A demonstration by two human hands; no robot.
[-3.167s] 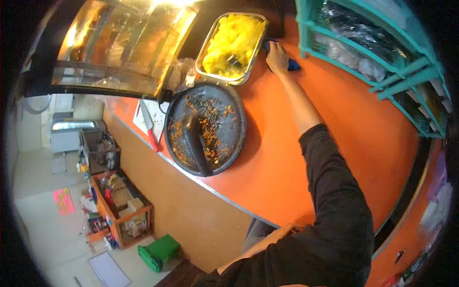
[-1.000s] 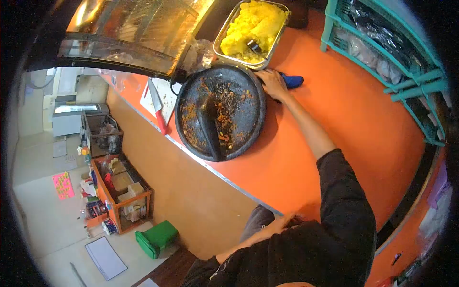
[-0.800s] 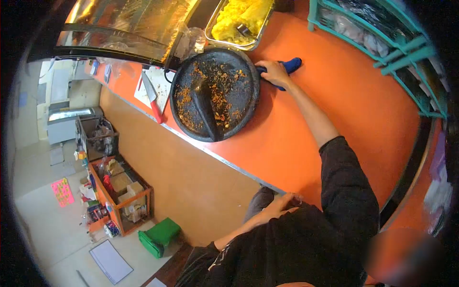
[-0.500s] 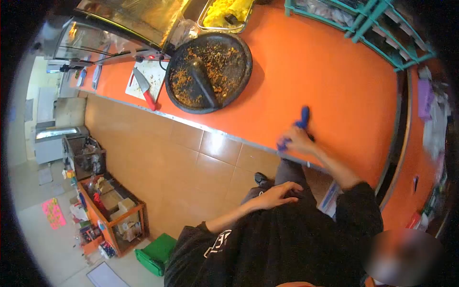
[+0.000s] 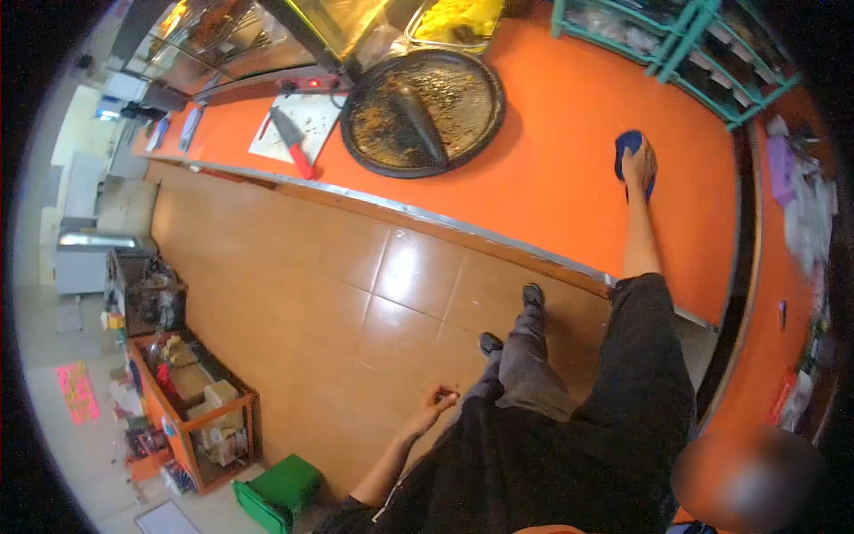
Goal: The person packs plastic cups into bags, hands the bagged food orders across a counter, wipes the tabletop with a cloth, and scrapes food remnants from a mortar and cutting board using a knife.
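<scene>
My right hand (image 5: pixel 642 169) grips a dark blue cloth (image 5: pixel 629 140) and presses it against the right part of the orange countertop (image 5: pixel 560 116). The cloth is bunched, partly hidden beneath my palm and fingers. My left hand (image 5: pixel 432 409) hangs low by my side above the tiled floor, holding nothing, its fingers loosely bent and apart. To the left on the counter is a wide, dark stone mortar (image 5: pixel 485 133) smeared with brown paste. A dark pestle (image 5: pixel 416 123) leans inside it.
A red-handled knife (image 5: pixel 292 141) rests on a white cutting board (image 5: pixel 320 116). A metal tray (image 5: pixel 491 43) of yellow food stands behind the mortar. Teal racks (image 5: pixel 663 67) occupy the far right corner. A green bin (image 5: pixel 280 494) and a wooden-framed cabinet (image 5: pixel 191 427) stand on the floor.
My right hand has slid the cloth farther from me and rightward over the counter. My left hand has dropped from my lap to my left side. The view has shifted.
</scene>
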